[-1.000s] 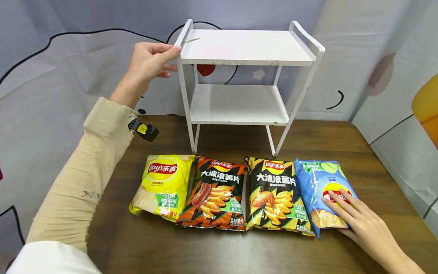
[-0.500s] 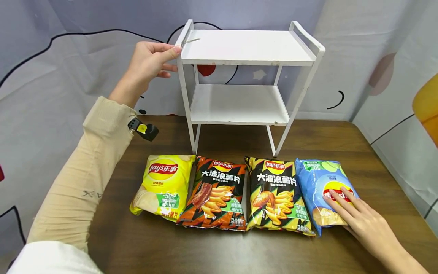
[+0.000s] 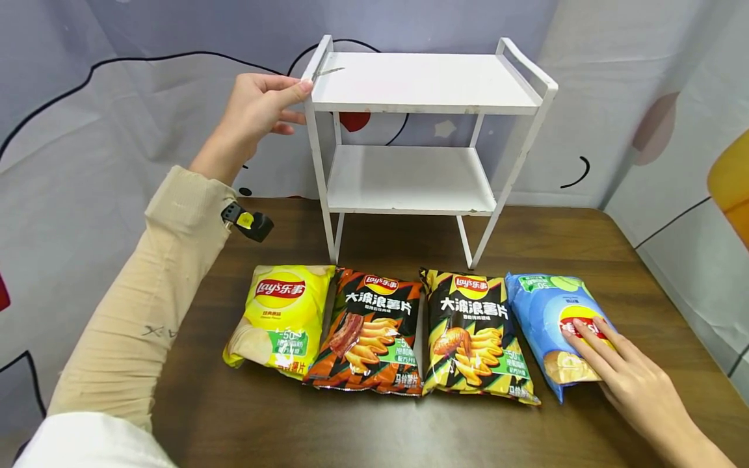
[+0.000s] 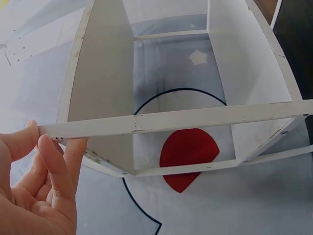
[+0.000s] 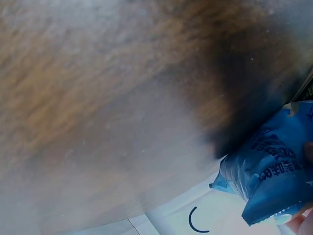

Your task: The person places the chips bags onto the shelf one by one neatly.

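Observation:
My left hand [image 3: 260, 107] grips the upper left front post of a white two-tier shelf [image 3: 421, 81]; in the left wrist view, the thumb and fingers [image 4: 61, 166] close on that post's end. At the right, my right hand [image 3: 634, 374] holds a blue bag of potato chips [image 3: 550, 312], its fingers lying over the front. The right wrist view shows the back of this blue bag [image 5: 274, 166], tipped up from the wooden table, with a fingertip against it at the frame's edge. Most of the right hand is outside that view.
Left of the blue bag lie a black-and-yellow chip bag [image 3: 468, 331], a black-and-orange one [image 3: 371, 331] and a yellow one [image 3: 281, 318], in a row before the shelf on the wooden table [image 3: 374, 429]. Behind hangs a patterned cloth [image 3: 117, 130]. An orange-yellow object [image 3: 731, 182] shows at the right edge.
The blue bag's right side has tilted up and its lower end has swung slightly right, with my right hand shifting along. My left hand stays on the shelf post.

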The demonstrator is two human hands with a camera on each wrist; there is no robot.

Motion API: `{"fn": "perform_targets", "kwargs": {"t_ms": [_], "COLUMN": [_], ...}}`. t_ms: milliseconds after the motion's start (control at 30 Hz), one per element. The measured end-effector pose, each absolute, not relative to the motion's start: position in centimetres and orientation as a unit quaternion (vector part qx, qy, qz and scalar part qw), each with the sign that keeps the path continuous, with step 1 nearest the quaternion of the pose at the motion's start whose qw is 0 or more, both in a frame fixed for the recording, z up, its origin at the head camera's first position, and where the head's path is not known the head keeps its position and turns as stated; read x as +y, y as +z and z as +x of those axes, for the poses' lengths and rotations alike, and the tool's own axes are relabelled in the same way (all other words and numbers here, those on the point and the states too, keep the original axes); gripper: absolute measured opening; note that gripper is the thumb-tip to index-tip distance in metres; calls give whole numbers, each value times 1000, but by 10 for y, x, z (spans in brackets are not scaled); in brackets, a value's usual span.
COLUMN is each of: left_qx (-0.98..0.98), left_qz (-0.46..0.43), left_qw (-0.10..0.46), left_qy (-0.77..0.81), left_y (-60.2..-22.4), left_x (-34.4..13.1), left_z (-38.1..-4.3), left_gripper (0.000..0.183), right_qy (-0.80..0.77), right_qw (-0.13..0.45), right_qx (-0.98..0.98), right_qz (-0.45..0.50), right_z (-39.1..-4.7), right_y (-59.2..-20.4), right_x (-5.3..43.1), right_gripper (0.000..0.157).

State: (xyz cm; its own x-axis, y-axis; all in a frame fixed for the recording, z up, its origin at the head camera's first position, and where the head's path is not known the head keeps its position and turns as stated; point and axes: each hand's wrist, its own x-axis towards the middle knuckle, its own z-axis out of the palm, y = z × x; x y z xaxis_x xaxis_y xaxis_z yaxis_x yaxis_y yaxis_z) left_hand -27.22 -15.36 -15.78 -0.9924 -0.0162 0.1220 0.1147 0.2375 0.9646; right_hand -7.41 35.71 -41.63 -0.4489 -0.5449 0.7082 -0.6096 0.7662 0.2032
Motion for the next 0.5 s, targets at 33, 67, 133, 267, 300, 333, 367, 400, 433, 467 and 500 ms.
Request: {"fn": "perform_targets", "kwargs": {"t_ms": [33,67,133,267,300,333,367,400,433,467,500], "left_qx": [-785,-786,-787,-789,-789,-788,-787,-787,-786,-786,-786], "left_qz": [-31,-30,-30,-33,-33,-33,-32,-32,-32,-33,-32], "left_qw": [53,53,53,54,54,53,53,52,52,51,51], "left_qy": [-616,-615,-614,-611,-611,-612,-613,-614,-615,-615,-615], "left_y": [-158,-158,-159,-159,-159,-159,-159,-159,-159,-159,-159], "left_x": [-154,-154,-153,-153,-153,-153,-153,-153,-152,-152,-152], "left_z": [-272,-272,-273,-273,-273,-273,-273,-273,-273,-273,-273], "left_gripper": [42,42,42,40,40,40,40,40,40,40,41], "right_qy": [43,46,51,61,63,65,68,70,72,74,77], "right_qw": [401,400,393,379,377,376,376,373,371,370,372], "right_qx": [-850,-850,-853,-860,-861,-861,-862,-863,-865,-866,-866], "right_qz": [340,340,338,336,336,335,334,333,331,328,326], "right_z": [-74,-74,-73,-71,-71,-72,-72,-72,-72,-72,-73], "right_y": [-416,-415,-414,-410,-408,-407,-406,-404,-403,-401,-399], "right_x": [357,358,359,361,361,361,361,362,361,361,361], "right_gripper": [39,39,40,42,42,42,43,43,44,45,45]}}
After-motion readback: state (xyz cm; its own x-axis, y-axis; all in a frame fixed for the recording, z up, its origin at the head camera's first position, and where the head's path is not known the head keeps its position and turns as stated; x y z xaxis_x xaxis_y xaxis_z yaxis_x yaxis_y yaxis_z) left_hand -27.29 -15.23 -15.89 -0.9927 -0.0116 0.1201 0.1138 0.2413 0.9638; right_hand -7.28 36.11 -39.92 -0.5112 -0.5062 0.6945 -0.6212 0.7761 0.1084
